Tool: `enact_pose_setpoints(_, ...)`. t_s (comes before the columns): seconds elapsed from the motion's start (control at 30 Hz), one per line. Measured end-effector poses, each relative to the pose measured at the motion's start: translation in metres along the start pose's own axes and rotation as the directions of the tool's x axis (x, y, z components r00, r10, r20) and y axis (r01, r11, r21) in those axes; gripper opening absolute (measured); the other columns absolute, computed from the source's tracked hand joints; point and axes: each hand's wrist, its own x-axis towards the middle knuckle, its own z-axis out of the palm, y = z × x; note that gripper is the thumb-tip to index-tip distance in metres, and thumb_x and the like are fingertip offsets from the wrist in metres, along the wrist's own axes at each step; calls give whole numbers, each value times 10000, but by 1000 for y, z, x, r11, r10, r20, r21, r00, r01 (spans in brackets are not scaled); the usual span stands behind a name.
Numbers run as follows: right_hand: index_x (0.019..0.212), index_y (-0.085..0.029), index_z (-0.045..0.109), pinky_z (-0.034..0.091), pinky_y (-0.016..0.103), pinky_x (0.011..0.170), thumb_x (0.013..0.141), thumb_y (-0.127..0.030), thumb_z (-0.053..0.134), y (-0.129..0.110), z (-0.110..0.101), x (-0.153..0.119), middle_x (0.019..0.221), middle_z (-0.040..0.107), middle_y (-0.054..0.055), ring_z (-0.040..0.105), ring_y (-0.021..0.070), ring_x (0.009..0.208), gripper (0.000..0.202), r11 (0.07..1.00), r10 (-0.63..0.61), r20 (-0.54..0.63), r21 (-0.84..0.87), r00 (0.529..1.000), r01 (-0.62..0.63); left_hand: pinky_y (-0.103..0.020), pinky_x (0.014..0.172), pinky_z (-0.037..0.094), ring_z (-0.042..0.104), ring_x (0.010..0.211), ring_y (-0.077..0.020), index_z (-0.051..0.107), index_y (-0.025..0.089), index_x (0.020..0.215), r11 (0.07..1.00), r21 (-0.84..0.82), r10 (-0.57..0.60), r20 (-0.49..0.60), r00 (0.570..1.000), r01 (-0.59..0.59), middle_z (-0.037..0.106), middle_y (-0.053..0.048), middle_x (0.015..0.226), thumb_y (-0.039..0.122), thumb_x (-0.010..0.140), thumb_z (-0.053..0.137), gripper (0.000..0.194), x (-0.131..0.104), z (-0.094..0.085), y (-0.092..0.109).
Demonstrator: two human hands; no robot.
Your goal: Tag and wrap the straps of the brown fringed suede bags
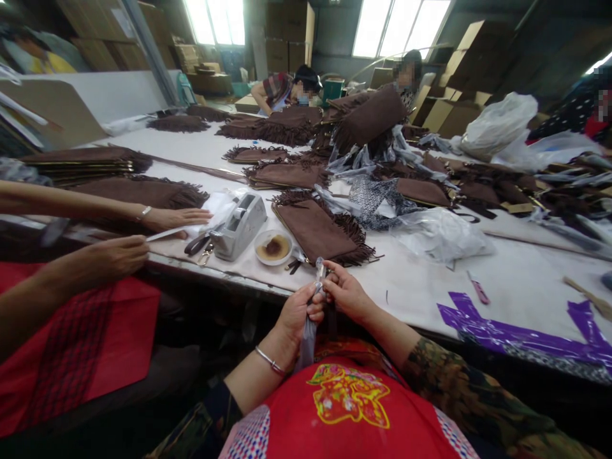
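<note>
At the table's front edge, my left hand (299, 310) is closed around a strip of greyish translucent plastic wrap (307, 344), which hangs down toward my apron. My right hand (348, 294) pinches the upper end of the same wrap, its fingers close to the left ones. What the wrap covers, if anything, I cannot make out. Just beyond my fingers lies a brown fringed bag (318, 229) with a gold zip. A white bowl (273, 247) with brownish contents and a grey tape dispenser (241, 226) stand to its left.
At left, a co-worker's hands (174, 218) hold a white strip over the table (421, 287). More brown fringed bags (138, 191) lie in stacks. Crumpled clear plastic (442, 236), a pink cutter (479, 290) and purple tape (521, 335) are to the right. Other people work across the table.
</note>
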Motion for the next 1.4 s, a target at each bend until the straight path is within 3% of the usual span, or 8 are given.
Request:
enact_pose_setpoints(0.17,1327,-175,461,426,214,506,776,-252,600,-4,1,-2,677,532,-86,489,75,510,573,997,69,-28,33,997,-69,-94,378,259,274,420,13,547,130,974,999,43,15,-2,1000,-14,422,67,667,266,831,685,241,-1,-1,-1)
enact_pose_setpoints(0.37,1316,-190,481,449,222,469,730,-227,594,-10,4,-2,600,568,-85,508,101,472,598,980,122,-122,-144,985,-139,-99,386,252,277,421,12,563,136,981,997,75,38,-27,999,-36,434,69,657,298,794,731,300,-1,0,-3)
enact_pose_setpoints(0.73,1248,-209,510,398,207,351,766,-234,640,-2,-2,9,525,553,-85,514,117,371,499,917,247,-202,-267,948,-296,-160,363,297,329,387,-35,559,190,1058,915,399,113,-91,989,-67,489,66,635,500,812,665,410,1,3,-11)
enact_pose_setpoints(0.9,1021,-208,570,340,195,308,779,-359,690,-6,-3,1,526,547,-66,466,99,357,309,927,278,-321,-158,905,-341,-180,373,330,376,388,-59,569,176,1064,811,569,229,-101,968,-133,509,47,621,517,855,578,400,4,14,-13)
enact_pose_setpoints(1.07,683,-183,534,312,189,337,813,-534,630,-18,0,-20,486,525,-32,465,88,382,387,928,367,-106,-17,924,-371,-192,386,324,431,385,-96,563,188,1094,655,732,347,-71,935,-187,497,53,540,426,889,544,314,1,28,-13)
enact_pose_setpoints(1.17,673,-171,544,298,202,367,743,-508,718,-15,-3,-25,456,460,-61,401,73,373,386,932,352,-78,118,933,-342,-205,411,331,454,387,-109,552,198,1140,516,839,373,-37,927,-175,537,44,540,322,871,567,297,-1,33,-10)
enact_pose_setpoints(1.27,713,-161,561,379,217,434,716,-441,746,-12,-7,-24,536,530,-36,443,84,443,335,895,388,-102,280,916,-348,-219,495,392,539,514,-130,623,198,978,405,890,384,43,922,-211,627,-14,672,311,843,598,178,-2,31,-2)
enact_pose_setpoints(1.4,807,-168,555,412,224,471,773,-340,675,-20,-10,-23,615,552,-20,482,95,489,212,804,462,-30,436,886,-404,-247,540,453,577,581,-154,621,177,751,528,848,316,-149,937,-43,619,-40,677,366,867,549,234,-1,22,9)
